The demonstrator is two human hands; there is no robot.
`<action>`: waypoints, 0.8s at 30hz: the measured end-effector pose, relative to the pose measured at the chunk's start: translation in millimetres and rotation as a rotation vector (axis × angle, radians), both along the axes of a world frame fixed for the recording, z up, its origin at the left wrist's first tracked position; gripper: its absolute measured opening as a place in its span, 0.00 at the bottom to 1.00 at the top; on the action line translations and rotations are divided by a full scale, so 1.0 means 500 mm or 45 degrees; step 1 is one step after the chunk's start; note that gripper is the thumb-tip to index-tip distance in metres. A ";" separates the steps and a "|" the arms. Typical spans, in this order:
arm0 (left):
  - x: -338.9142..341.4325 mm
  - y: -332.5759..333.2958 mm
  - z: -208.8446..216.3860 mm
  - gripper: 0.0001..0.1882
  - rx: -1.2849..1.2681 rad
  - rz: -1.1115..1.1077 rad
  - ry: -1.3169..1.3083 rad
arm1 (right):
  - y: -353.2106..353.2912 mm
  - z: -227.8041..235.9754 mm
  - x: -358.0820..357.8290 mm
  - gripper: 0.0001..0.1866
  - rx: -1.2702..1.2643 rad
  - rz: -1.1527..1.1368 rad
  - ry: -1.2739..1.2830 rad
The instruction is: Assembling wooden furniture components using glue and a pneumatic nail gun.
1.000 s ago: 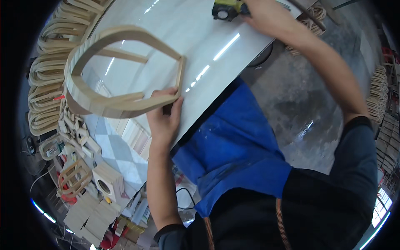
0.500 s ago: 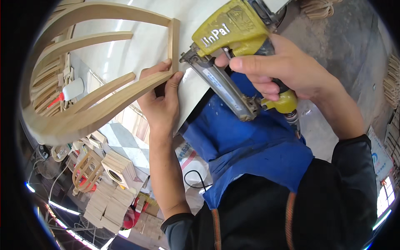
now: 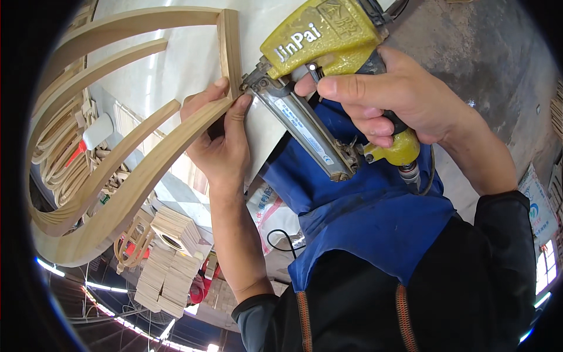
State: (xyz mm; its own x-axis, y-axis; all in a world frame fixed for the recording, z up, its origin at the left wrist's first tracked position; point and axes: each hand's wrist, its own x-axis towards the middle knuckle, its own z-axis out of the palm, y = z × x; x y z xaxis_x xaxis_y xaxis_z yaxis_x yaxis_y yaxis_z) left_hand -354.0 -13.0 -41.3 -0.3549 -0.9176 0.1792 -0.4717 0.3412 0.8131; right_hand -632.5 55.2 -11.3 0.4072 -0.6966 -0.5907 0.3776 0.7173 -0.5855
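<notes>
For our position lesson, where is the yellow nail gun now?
In the head view, the nail gun is upper right of centre, in the right hand, its nose by the wooden frame that the left hand grips.

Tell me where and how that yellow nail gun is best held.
Probably by its handle, coming from the right, as the right grip does. The nose points left at the wooden frame, and the long silver magazine takes up the left side. The handle, set apart from the magazine, leaves room to wrap round it and reach the trigger.
</notes>
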 end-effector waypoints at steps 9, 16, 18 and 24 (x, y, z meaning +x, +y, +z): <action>0.001 -0.008 0.003 0.17 0.000 -0.021 0.015 | -0.009 0.008 0.009 0.22 0.014 -0.049 -0.034; 0.004 -0.012 -0.002 0.19 -0.050 -0.037 0.020 | -0.012 0.013 0.006 0.24 0.028 -0.099 -0.121; 0.003 -0.011 -0.004 0.19 -0.041 -0.039 0.032 | -0.011 0.011 0.006 0.23 0.034 -0.096 -0.120; 0.000 -0.008 -0.004 0.20 -0.027 -0.050 0.079 | -0.014 0.012 0.011 0.23 0.056 -0.079 -0.099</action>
State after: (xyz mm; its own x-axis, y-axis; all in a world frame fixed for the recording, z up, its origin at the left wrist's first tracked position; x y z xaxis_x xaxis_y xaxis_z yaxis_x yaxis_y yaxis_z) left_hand -354.1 -17.2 -43.5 -0.3785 -0.8988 0.2209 -0.4066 0.3759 0.8327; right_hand -626.9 48.2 -5.2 0.4103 -0.6961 -0.5892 0.4652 0.7154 -0.5213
